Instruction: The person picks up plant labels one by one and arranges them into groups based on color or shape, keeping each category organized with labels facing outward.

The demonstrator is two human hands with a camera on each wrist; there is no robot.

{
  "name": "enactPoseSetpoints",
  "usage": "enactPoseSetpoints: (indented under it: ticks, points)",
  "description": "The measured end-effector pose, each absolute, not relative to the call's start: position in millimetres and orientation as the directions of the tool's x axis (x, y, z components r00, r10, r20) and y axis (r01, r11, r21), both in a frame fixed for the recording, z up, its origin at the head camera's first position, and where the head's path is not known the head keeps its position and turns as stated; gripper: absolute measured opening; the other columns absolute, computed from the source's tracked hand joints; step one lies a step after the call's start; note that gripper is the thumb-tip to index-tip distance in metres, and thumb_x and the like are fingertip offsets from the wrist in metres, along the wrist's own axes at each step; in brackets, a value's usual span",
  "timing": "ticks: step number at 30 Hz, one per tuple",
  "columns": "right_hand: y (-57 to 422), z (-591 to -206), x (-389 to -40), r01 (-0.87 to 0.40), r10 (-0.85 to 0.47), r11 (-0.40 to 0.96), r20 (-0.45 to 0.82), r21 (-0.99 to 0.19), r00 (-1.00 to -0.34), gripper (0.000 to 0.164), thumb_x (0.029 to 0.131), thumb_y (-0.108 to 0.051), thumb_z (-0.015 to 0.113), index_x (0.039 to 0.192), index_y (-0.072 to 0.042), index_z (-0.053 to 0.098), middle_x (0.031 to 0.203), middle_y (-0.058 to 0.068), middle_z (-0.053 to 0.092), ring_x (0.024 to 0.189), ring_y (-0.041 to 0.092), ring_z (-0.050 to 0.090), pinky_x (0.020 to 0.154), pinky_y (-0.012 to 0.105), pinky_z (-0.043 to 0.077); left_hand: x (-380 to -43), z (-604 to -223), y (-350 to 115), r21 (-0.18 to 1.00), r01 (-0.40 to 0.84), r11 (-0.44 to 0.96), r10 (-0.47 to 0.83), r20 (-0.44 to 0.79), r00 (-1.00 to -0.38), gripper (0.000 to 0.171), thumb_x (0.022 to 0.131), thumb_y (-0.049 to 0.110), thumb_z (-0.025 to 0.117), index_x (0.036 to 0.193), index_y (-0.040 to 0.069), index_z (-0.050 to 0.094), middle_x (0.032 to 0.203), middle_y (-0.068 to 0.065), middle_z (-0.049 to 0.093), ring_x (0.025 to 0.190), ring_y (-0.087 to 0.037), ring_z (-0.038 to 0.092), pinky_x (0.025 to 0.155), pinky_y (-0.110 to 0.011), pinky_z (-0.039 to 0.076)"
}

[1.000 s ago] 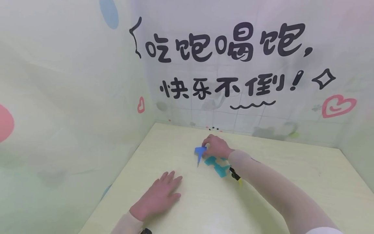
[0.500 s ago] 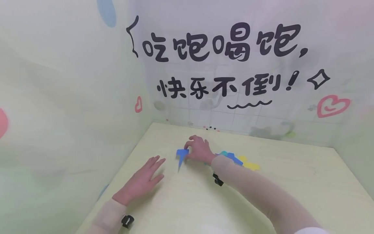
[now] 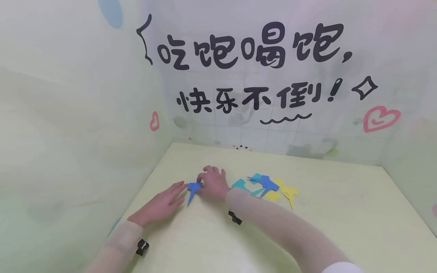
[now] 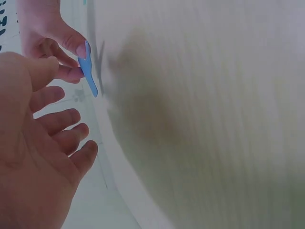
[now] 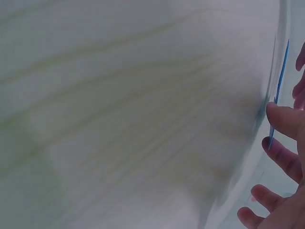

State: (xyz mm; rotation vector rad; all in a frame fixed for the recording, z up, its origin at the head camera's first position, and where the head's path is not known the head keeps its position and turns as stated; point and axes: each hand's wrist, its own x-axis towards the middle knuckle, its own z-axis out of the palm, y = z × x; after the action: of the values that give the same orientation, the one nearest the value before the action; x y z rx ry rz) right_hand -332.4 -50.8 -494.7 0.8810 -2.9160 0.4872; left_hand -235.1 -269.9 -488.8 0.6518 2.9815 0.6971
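A flat blue T-shaped plant label (image 3: pixel 194 188) with a pointed stem is pinched by my right hand (image 3: pixel 214 184) between thumb and index finger. In the right wrist view the label (image 5: pixel 282 71) appears edge-on, thin, close over the table. My left hand (image 3: pixel 157 204) is stretched out just left of it, fingers loosely extended and holding nothing, its fingertips right beside the label's head. From the left wrist, the blue label (image 4: pixel 87 71) shows beyond my left fingers, which are relaxed and slightly bent.
Behind my right wrist lies a loose pile of similar labels: teal ones (image 3: pixel 240 184), blue ones (image 3: pixel 268 183) and yellow ones (image 3: pixel 290 191). The pale wooden table (image 3: pixel 341 201) is bordered by printed fabric walls (image 3: pixel 82 113) at the left and back.
My right hand has carried the blue label leftward, away from the pile. My left hand has lifted and moved forward and left, and the two hands are now close together.
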Motion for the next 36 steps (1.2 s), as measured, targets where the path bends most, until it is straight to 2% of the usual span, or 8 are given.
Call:
enactPoseSetpoints:
  ticks: [7, 14, 18, 25, 30, 36]
  points:
    - [-57, -503, -331, -0.543, -0.521, 0.795, 0.153, -0.272, -0.84, 0.027, 0.086, -0.051, 0.075, 0.107, -0.034, 0.075, 0.142, 0.005, 0.052, 0.133, 0.035, 0.043, 0.106, 0.071, 0.029, -242, -490, -274, 0.428, 0.406, 0.807, 0.427, 0.052, -0.903, 0.059, 0.107, 0.031, 0.051, 0.158, 0.008, 0.033, 0.162, -0.018, 0.027, 0.145, -0.043, 0.03, 0.111, -0.062, 0.031]
    - [-45, -499, -334, -0.534, -0.522, 0.8, 0.124, -0.273, -0.844, 0.042, 0.084, -0.053, 0.076, 0.121, -0.034, 0.071, 0.145, 0.005, 0.049, 0.136, 0.034, 0.04, 0.109, 0.07, 0.025, -245, -493, -272, 0.416, 0.419, 0.807, 0.445, 0.036, -0.895, 0.061, 0.106, 0.035, 0.052, 0.157, 0.009, 0.033, 0.162, -0.017, 0.029, 0.144, -0.042, 0.032, 0.111, -0.06, 0.033]
    - [-28, -488, -340, -0.526, -0.516, 0.808, 0.109, -0.266, -0.849, 0.045, 0.086, -0.049, 0.076, 0.127, -0.033, 0.068, 0.147, 0.006, 0.047, 0.137, 0.034, 0.038, 0.111, 0.069, 0.022, -247, -493, -269, 0.411, 0.433, 0.803, 0.46, 0.036, -0.887, 0.061, 0.105, 0.035, 0.053, 0.157, 0.009, 0.035, 0.161, -0.017, 0.031, 0.143, -0.041, 0.034, 0.111, -0.059, 0.034]
    - [14, -478, -357, -0.55, -0.538, 0.815, 0.114, -0.181, -0.835, 0.044, 0.089, -0.045, 0.075, 0.129, -0.03, 0.067, 0.144, 0.009, 0.049, 0.135, 0.038, 0.04, 0.109, 0.072, 0.022, -250, -495, -263, 0.408, 0.449, 0.795, 0.496, -0.01, -0.868, 0.058, 0.106, 0.031, 0.053, 0.157, 0.012, 0.035, 0.163, -0.011, 0.029, 0.146, -0.035, 0.032, 0.114, -0.053, 0.032]
    - [44, -464, -367, -0.558, -0.549, 0.826, 0.108, -0.08, -0.828, 0.044, 0.089, -0.042, 0.073, 0.131, -0.031, 0.066, 0.142, 0.008, 0.05, 0.132, 0.037, 0.042, 0.107, 0.071, 0.023, -252, -500, -264, 0.355, 0.494, 0.794, 0.531, -0.008, -0.848, 0.056, 0.106, 0.029, 0.053, 0.156, 0.01, 0.038, 0.162, -0.013, 0.031, 0.145, -0.036, 0.034, 0.114, -0.053, 0.033]
    - [74, -444, -366, -0.548, -0.544, 0.836, 0.074, -0.039, -0.836, 0.044, 0.091, -0.038, 0.072, 0.133, -0.027, 0.065, 0.137, 0.008, 0.053, 0.128, 0.034, 0.045, 0.108, 0.071, 0.022, -253, -502, -265, 0.289, 0.53, 0.797, 0.551, 0.009, -0.834, 0.054, 0.105, 0.029, 0.055, 0.153, 0.007, 0.043, 0.159, -0.016, 0.035, 0.142, -0.039, 0.038, 0.111, -0.054, 0.036]
